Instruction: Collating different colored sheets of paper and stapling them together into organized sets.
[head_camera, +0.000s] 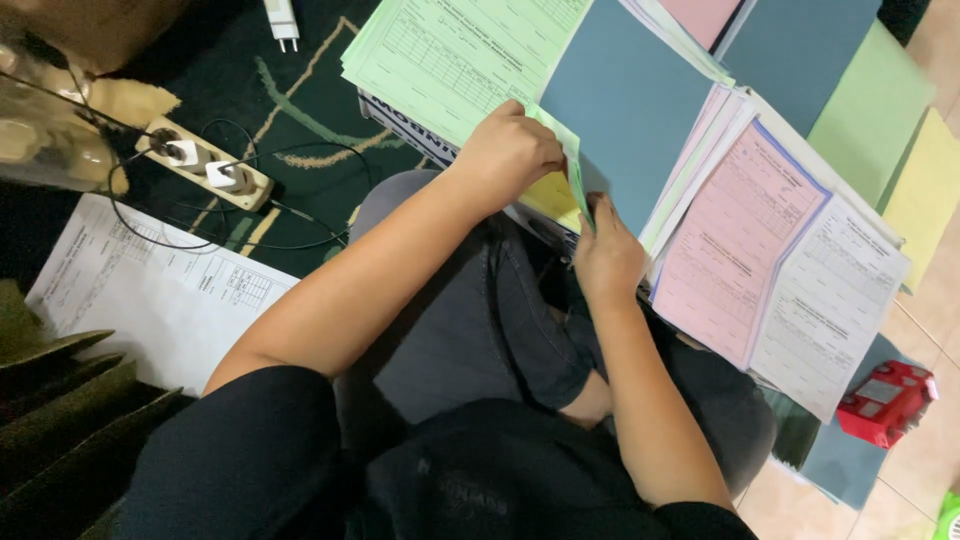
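My left hand (505, 150) grips the near edge of a stack of light green printed forms (450, 50) that lies on a box across my lap. My right hand (605, 260) pinches the lower edge of a thin green sheet (572, 165) that stands on edge between both hands. A yellow sheet (553, 195) shows just under it. A blue-grey sheet (630, 100) lies flat right beside my hands. To its right lie a pink form (735, 240) and a white form (830, 300).
A power strip (205, 165) with white plugs and black cables lies on the dark green carpet at the left. A white printed sheet (160, 290) lies below it. A red object (885, 400) sits on the tiled floor at the right. Green and yellow sheets (925, 200) fan out top right.
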